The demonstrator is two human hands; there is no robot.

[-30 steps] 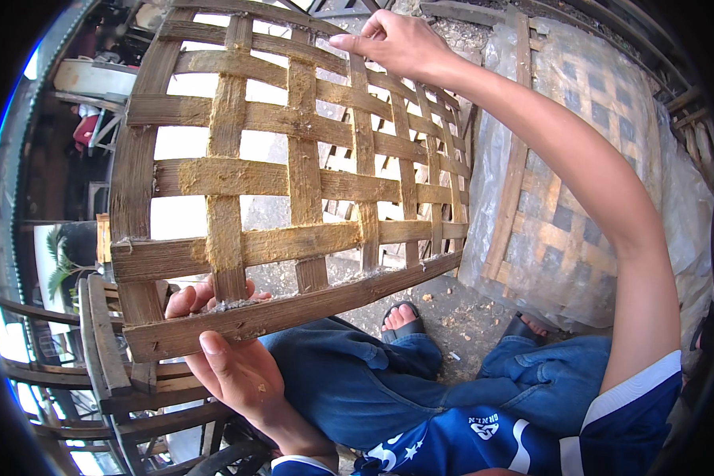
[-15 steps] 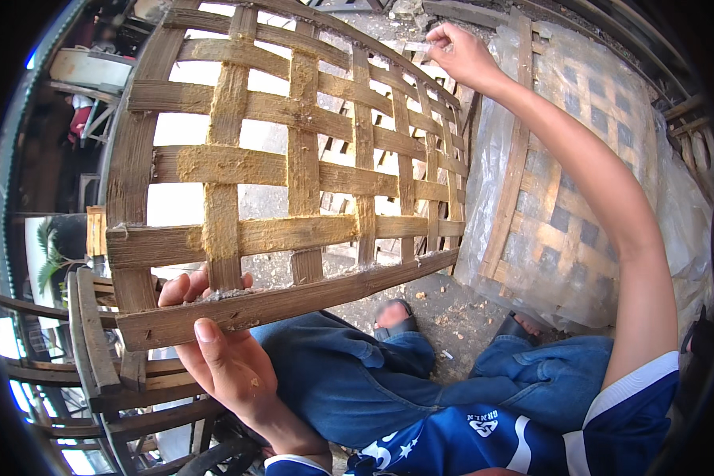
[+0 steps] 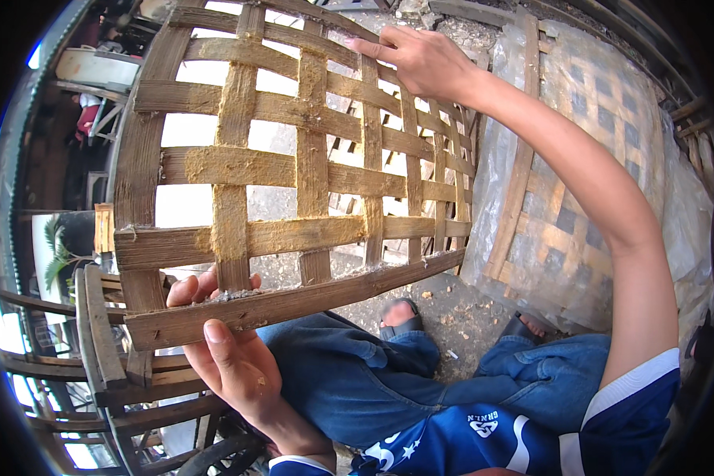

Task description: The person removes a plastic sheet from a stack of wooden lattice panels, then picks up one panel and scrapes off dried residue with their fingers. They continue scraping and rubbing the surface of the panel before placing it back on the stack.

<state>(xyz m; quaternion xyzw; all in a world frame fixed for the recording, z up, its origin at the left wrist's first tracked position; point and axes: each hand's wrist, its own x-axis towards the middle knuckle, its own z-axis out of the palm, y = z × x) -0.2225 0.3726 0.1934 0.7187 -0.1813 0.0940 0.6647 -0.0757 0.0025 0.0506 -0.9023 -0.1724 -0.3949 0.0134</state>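
Observation:
A large woven lattice panel [image 3: 311, 170] of flat wooden or bamboo strips stands tilted before me. Yellowish dusty residue coats many strips. My left hand [image 3: 234, 357] holds its near bottom rail [image 3: 293, 311], thumb on the front and fingers curled behind. Grey-white crumbs lie along that rail beside the fingers. My right hand [image 3: 428, 63] is at the far upper rail, its index finger stretched along the edge and the other fingers curled in. Whitish residue shows by that fingertip; whether those fingers pinch anything is hidden.
On the right lies another lattice panel [image 3: 559, 230] under clear plastic sheeting [image 3: 492, 159]. Wooden frames [image 3: 95, 333] are stacked at the lower left. My sandalled feet [image 3: 401, 316] rest on a concrete floor [image 3: 460, 349] with scattered debris. A person [image 3: 87, 115] is in the left background.
My right hand has moved left from beyond the panel's far corner onto its upper rail. The left hand keeps its hold; the panel has shifted slightly right in view.

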